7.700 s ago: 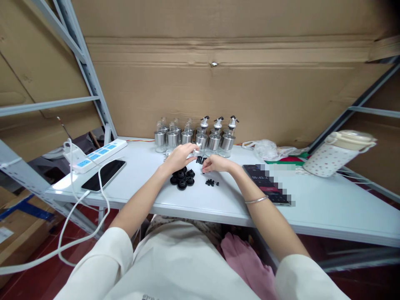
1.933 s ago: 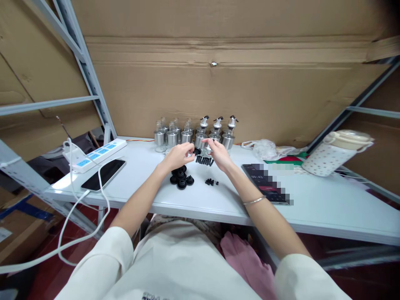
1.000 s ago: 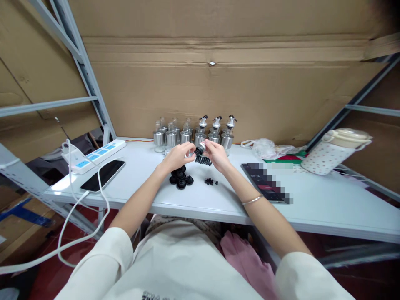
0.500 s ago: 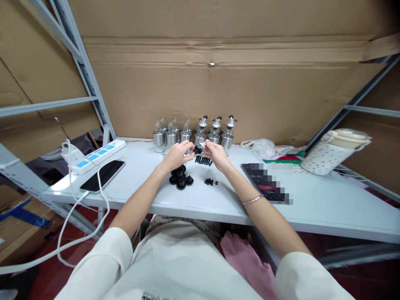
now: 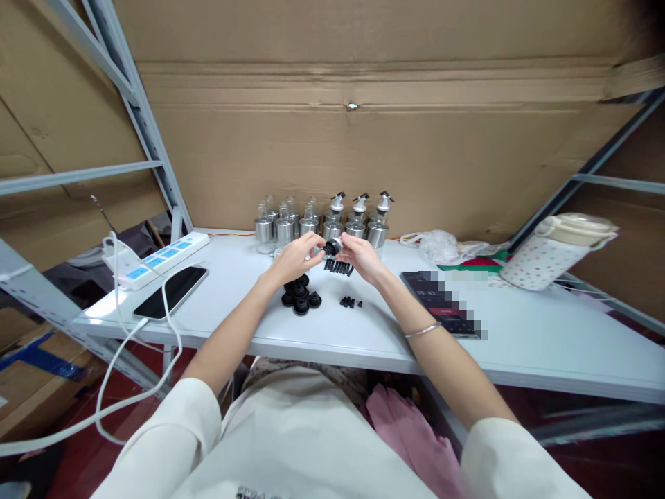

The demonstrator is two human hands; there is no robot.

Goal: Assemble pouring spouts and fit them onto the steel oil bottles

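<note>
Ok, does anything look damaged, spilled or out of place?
Nothing looks spilled. The cardboard above the bottles shows a ragged white spot, apparently a tear, odd against the plain brown. One small black piece also sits slightly apart from its cluster.

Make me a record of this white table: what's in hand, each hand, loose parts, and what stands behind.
In hand: rounded black-and-silver fitting
Left hand: at the fitting's black end
Right hand: holds its silver end
Loose parts: round black stoppers; row of short black tubes; tiny black pieces
Behind: clear glass bottles with silver metal sleeves, three topped by silver spouts
</note>
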